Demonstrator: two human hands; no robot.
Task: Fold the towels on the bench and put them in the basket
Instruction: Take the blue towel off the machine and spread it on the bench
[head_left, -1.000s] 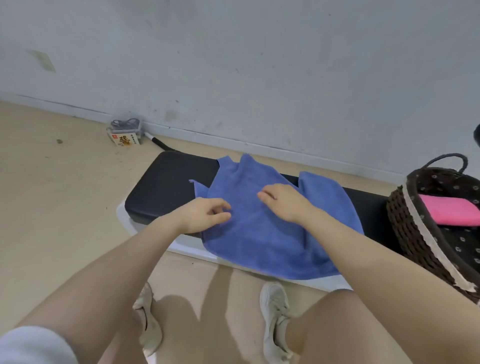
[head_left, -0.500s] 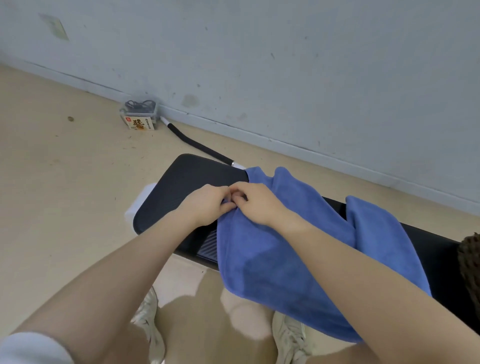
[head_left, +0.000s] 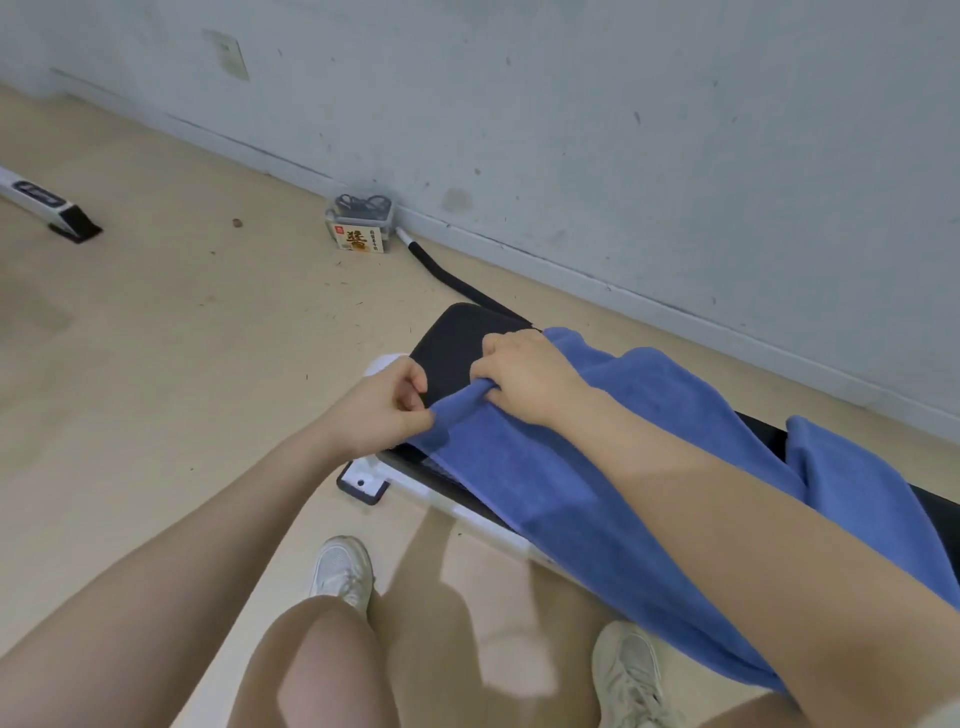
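A blue towel (head_left: 597, 467) lies spread over the black padded bench (head_left: 452, 343) and hangs over its near edge. My left hand (head_left: 387, 405) pinches the towel's left edge near the front corner. My right hand (head_left: 524, 379) grips the same left edge a little farther back, with the cloth bunched under its fingers. Both hands sit at the bench's left end. The basket is out of view.
A small box with a printed label (head_left: 359, 224) stands by the wall, with a black hose (head_left: 447, 273) beside it. A white and black bar (head_left: 47, 202) lies on the floor at far left. My shoes (head_left: 343, 571) rest on the floor below the bench.
The view has swung left, so the basket has left the frame. My hands moved from the towel's middle to its left edge and took hold, then drew apart along it.
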